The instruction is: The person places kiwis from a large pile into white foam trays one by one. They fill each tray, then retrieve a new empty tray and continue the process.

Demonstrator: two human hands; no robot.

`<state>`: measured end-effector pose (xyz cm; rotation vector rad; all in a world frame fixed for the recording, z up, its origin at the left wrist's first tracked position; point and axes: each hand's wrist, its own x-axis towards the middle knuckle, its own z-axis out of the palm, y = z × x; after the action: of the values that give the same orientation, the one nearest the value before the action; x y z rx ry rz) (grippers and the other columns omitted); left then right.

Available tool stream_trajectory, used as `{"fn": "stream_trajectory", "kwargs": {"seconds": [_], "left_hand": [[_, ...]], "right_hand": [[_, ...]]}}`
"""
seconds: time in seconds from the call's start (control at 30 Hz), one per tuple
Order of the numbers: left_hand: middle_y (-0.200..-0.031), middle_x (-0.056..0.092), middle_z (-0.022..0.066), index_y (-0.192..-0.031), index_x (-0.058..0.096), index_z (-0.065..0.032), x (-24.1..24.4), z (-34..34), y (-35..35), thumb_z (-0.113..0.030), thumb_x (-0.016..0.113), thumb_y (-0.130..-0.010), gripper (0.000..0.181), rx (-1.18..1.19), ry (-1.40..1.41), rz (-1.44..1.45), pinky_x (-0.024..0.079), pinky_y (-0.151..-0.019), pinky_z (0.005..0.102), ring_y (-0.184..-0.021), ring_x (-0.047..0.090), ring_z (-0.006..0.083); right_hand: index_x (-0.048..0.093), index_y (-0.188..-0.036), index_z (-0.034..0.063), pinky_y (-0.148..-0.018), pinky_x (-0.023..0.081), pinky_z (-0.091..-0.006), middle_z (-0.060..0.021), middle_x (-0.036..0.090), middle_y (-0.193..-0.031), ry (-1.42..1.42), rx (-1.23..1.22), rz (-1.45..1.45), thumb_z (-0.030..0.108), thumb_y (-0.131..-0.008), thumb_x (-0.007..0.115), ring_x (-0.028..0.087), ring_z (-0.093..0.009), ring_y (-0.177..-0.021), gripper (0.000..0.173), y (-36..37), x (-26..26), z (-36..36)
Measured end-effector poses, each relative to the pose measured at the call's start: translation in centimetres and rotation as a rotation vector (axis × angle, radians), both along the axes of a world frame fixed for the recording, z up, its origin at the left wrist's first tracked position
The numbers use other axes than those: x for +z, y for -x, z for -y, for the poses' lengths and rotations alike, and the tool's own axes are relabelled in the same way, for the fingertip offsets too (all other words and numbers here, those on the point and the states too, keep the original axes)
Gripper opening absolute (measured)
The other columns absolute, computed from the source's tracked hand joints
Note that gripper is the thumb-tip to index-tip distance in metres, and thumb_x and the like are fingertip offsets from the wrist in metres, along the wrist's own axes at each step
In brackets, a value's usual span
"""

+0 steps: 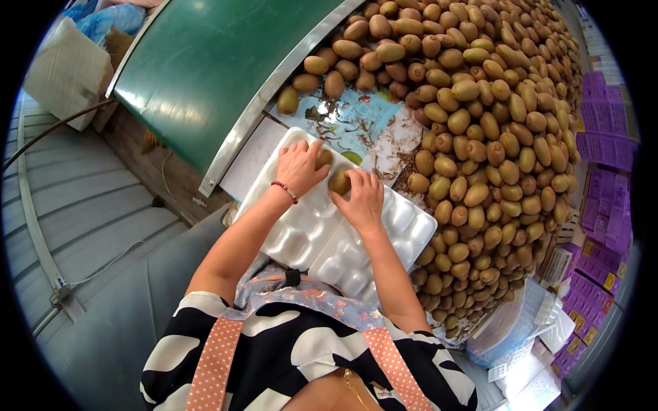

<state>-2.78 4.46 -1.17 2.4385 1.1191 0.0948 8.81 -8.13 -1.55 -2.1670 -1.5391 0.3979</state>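
Observation:
A white foam fruit tray (295,234) with moulded hollows lies tilted in front of me, its near edge by my apron. My left hand (299,167), with a beaded bracelet at the wrist, grips a brown kiwifruit (323,159) over the tray's far end. Just right of it, my right hand (361,198) has thumb and fingers around another kiwifruit (339,182) at a hollow. The other hollows that show hold no fruit; my hands and forearms hide some. Beyond the tray lies a printed blue sheet (354,120) strewn with dry debris.
A large heap of kiwifruit (478,149) spreads from the far side down the right. At the left runs a green conveyor belt (200,67) with a metal edge rail (277,87). Purple boxes (606,190) are stacked at the far right, with clear plastic packaging (519,344) below the heap.

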Motion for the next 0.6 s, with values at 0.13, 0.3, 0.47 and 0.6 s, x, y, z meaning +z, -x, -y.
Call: {"fn": "stream_trajectory", "kwargs": {"seconds": [0.13,0.3,0.47,0.6], "left_hand": [[-0.088,0.054,0.0076,-0.100,0.060,-0.0116,-0.1,-0.7,-0.2,-0.032,0.060,-0.073,0.033,-0.126,0.011,-0.094,0.038,-0.078,0.0358,-0.086,0.053,0.0238],[-0.090,0.055,0.0092,-0.102,0.059,-0.0093,0.8,-2.9,-1.2,-0.036,0.059,-0.076,0.037,-0.176,0.028,-0.100,0.040,-0.078,0.0382,-0.089,0.054,0.0255],[-0.096,0.055,0.0107,-0.106,0.056,-0.0063,0.1,-6.7,-3.0,-0.032,0.062,-0.078,0.038,-0.038,0.051,0.143,0.045,-0.075,0.0362,-0.087,0.055,0.0284],[-0.103,0.053,0.0113,-0.109,0.053,-0.0065,-1.4,-9.8,-5.9,-0.027,0.065,-0.075,0.042,0.133,0.029,0.284,0.047,-0.072,0.0395,-0.090,0.057,0.0304]], "right_hand": [[0.052,-0.104,0.0095,-0.087,0.037,-0.0394,-0.0072,0.051,-0.110,-0.011,0.093,-0.014,0.024,-0.062,0.075,0.048,-0.026,-0.100,0.050,-0.5,-0.9,-0.2],[0.052,-0.109,0.0057,-0.089,0.039,-0.0408,-0.0125,0.047,-0.120,-0.164,0.081,-0.182,0.026,-0.066,0.074,0.047,-0.031,-0.106,0.052,-3.7,-0.4,-2.9],[0.049,-0.114,0.0045,-0.090,0.041,-0.0414,-0.0148,0.042,-0.126,-0.332,-0.080,0.118,0.023,-0.071,0.070,0.044,-0.034,-0.110,0.051,-11.5,1.1,-13.8],[0.052,-0.113,0.0134,-0.087,0.042,-0.0406,-0.0124,0.044,-0.121,-0.233,-0.181,0.350,0.022,-0.068,0.073,0.043,-0.035,-0.107,0.051,-15.1,-0.1,-20.1]]}}
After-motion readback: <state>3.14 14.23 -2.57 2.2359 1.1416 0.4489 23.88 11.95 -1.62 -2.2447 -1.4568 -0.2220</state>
